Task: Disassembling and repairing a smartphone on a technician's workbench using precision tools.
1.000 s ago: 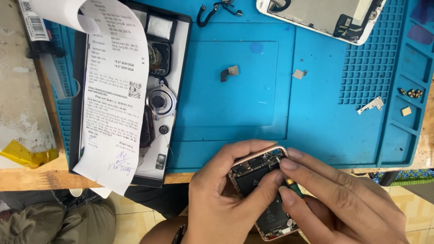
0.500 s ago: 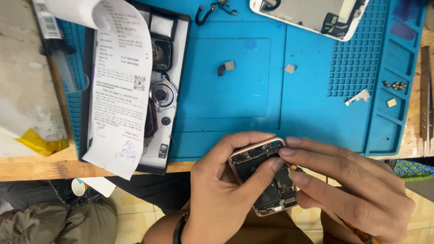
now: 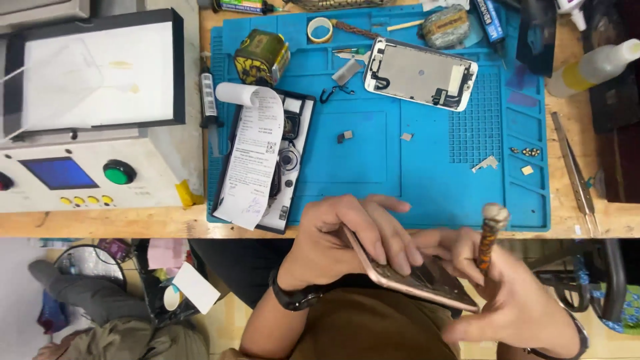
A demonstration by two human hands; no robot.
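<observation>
Left hand (image 3: 347, 237) grips opened phone (image 3: 413, 273), tilted, below table (image 3: 600, 217) edge over lap. Right hand (image 3: 513, 300) closed on screwdriver (image 3: 489, 240), upright, fingers under phone's far end. Blue mat (image 3: 387, 167) above holds detached screen (image 3: 420, 72), small parts.

**Phone repair workshop**

A wooden bench (image 3: 100, 223) carries a blue repair mat (image 3: 427, 180), a removed screen (image 3: 420, 73) at one o'clock, tweezers (image 3: 573, 170) at three, probably a screen-separating machine (image 3: 87, 113) at ten.
</observation>
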